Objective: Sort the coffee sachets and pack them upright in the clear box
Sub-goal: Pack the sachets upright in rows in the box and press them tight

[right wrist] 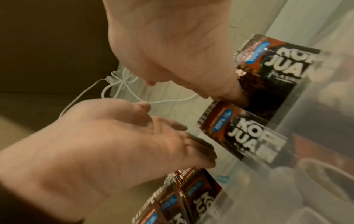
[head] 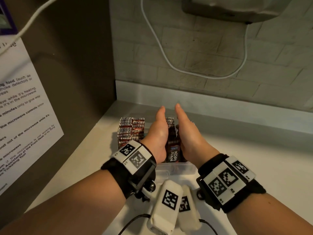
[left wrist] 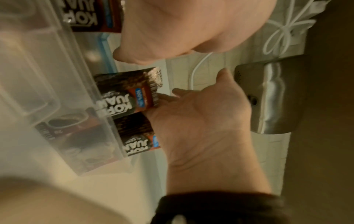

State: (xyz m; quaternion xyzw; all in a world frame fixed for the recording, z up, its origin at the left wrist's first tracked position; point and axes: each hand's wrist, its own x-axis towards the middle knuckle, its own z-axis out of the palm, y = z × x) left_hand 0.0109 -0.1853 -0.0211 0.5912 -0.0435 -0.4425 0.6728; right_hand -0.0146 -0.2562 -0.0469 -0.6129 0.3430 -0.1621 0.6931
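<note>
A clear plastic box stands on the white counter just beyond my wrists. Inside it, a row of dark Kopi Juan sachets stands upright between my two palms. My left hand lies flat against the row's left side and my right hand against its right, fingers straight and pointing away. Another packed block of sachets stands left of my left hand. In the left wrist view my left hand's fingers touch a sachet above the box wall. In the right wrist view my right hand is open near the sachets.
A dark cabinet side with a paper notice walls off the left. A white cable hangs on the tiled back wall under a metal appliance. White counter stretches to the right of the box.
</note>
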